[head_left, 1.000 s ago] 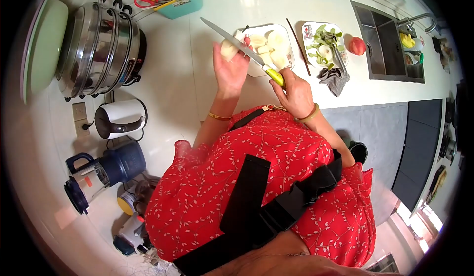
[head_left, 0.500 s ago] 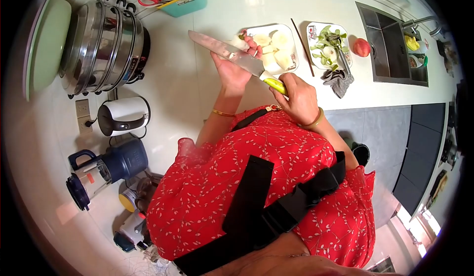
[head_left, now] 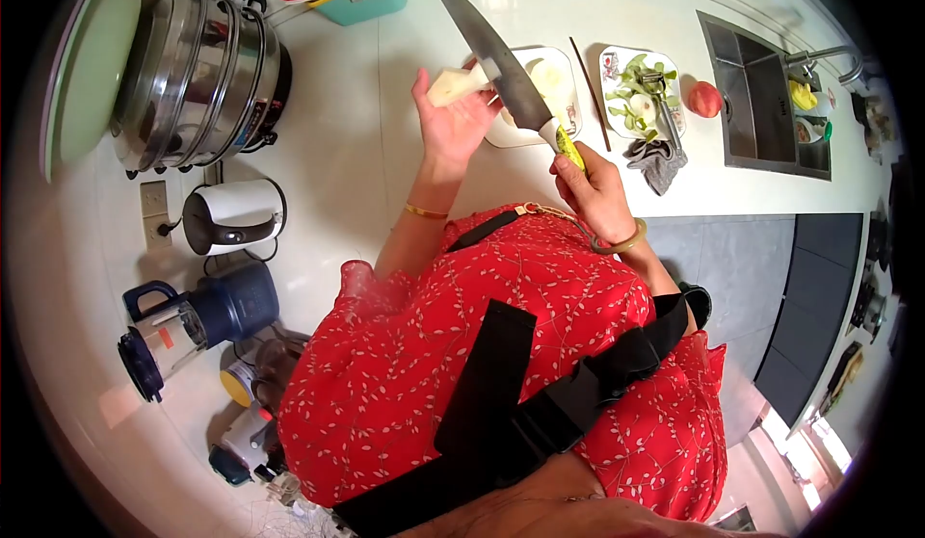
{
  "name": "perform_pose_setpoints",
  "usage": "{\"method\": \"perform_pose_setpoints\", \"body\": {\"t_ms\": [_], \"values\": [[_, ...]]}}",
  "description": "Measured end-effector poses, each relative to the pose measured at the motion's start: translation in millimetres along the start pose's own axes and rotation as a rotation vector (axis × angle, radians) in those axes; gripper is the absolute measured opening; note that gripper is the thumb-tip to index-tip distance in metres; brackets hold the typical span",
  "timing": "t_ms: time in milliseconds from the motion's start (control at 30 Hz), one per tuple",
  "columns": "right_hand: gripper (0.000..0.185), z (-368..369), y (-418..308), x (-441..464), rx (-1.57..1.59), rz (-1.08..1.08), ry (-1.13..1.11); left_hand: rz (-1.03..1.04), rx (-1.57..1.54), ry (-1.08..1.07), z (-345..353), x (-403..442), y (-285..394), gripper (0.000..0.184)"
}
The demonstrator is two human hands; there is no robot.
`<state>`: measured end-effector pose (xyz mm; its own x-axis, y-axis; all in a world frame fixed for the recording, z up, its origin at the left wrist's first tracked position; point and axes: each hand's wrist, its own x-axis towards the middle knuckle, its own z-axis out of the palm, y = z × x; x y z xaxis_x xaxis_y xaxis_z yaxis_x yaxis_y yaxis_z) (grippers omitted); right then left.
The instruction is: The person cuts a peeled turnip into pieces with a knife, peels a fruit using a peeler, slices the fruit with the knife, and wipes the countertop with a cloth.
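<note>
My right hand (head_left: 594, 191) is closed round the yellow-green patterned handle of a large kitchen knife (head_left: 511, 78). Its broad blade points up and to the left, in front of my left hand (head_left: 455, 133). Held in that palm-up hand is a pale, peeled piece of fruit (head_left: 455, 85), its right end against or just behind the blade. A small pale bit shows on the blade beside it. Behind the knife, a white plate (head_left: 570, 126) carries more peeled fruit pieces (head_left: 551, 78), partly covered by blade and fingers.
Right of a dark chopstick (head_left: 590, 93) stands a plate (head_left: 611, 68) of green peelings with a peeler (head_left: 667, 114). A grey cloth (head_left: 657, 164), a peach (head_left: 704, 99) and the sink (head_left: 756, 104) lie beyond. Leftward are a steamer (head_left: 183, 80), kettle (head_left: 236, 218) and blender (head_left: 226, 307).
The knife has swung from lying across my left hand to a steeper angle, its tip moving up and right. The fruit piece in my left hand now shows clearly.
</note>
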<state>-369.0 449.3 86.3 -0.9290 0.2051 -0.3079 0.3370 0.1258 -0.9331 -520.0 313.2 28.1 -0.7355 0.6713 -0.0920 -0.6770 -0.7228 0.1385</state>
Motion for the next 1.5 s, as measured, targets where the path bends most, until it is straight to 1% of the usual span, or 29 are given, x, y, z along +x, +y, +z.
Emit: {"method": "perform_pose_setpoints", "body": {"t_ms": [33,167,233,267,333,467,500,567,600,700,767,867,933,967,1067,1167,1200,1267,1367,1433,1500], "values": [[0.025,-2,5,-12,0.033,0.018,-0.014,0.008,0.026,0.012,-3,-10,-9,0.07],[0.029,-6,-6,-6,0.123,0.159,-0.066,-0.002,0.14,0.022,-13,-3,0,0.071],[0.029,-9,-16,-8,0.209,0.257,-0.118,-0.013,0.164,0.045,-15,-3,1,0.071],[0.029,-11,-11,-29,0.214,0.298,-0.14,-0.019,0.172,0.062,-20,-22,-10,0.071],[0.03,-15,-16,-26,0.226,0.367,-0.177,-0.062,0.144,0.037,-26,-20,-5,0.069],[0.029,-15,-16,-23,0.331,0.409,-0.217,-0.132,0.139,-0.004,-33,-18,4,0.064],[0.029,-12,-9,-42,0.336,0.407,-0.212,-0.132,0.142,0.004,-34,-36,-5,0.063],[0.028,-4,-7,-40,0.352,0.401,-0.196,-0.137,0.152,0.018,-35,-36,-1,0.061],[0.028,1,-3,-37,0.345,0.364,-0.184,-0.132,0.171,0.035,-35,-34,2,0.06],[0.028,3,-9,-35,0.368,0.439,-0.197,-0.14,0.193,0.074,-33,-34,5,0.059],[0.029,-6,-15,-46,0.408,0.506,-0.268,-0.174,0.161,0.075,-36,-48,6,0.058],[0.03,-12,-18,-41,0.428,0.518,-0.309,-0.201,0.172,0.083,-35,-46,10,0.056],[0.031,-12,-16,-40,0.461,0.522,-0.315,-0.208,0.208,0.084,-39,-42,12,0.055],[0.031,-7,-9,-56,0.475,0.533,-0.308,-0.213,0.221,0.088,-43,-58,4,0.055],[0.031,-3,-9,-51,0.495,0.549,-0.299,-0.186,0.33,0.09,-39,-55,9,0.051],[0.031,-11,-12,-47,0.451,0.54,-0.335,-0.261,0.353,0.121,-43,-51,16,0.051],[0.031,-13,-11,-61,0.463,0.556,-0.358,-0.284,0.311,0.095,-43,-65,9,0.05],[0.031,-17,-14,-59,0.491,0.569,-0.382,-0.345,0.233,0.039,-42,-61,9,0.05],[0.03,-17,-21,-64,0.512,0.57,-0.396,-0.354,0.135,0.041,-42,-59,2,0.05],[0.03,-21,-26,-85,0.503,0.58,-0.414,-0.354,0.158,0.12,-33,-78,-12,0.051],[0.031,-22,-33,-87,0.512,0.591,-0.411,-0.357,0.162,0.172,-29,-81,-15,0.051]]}}
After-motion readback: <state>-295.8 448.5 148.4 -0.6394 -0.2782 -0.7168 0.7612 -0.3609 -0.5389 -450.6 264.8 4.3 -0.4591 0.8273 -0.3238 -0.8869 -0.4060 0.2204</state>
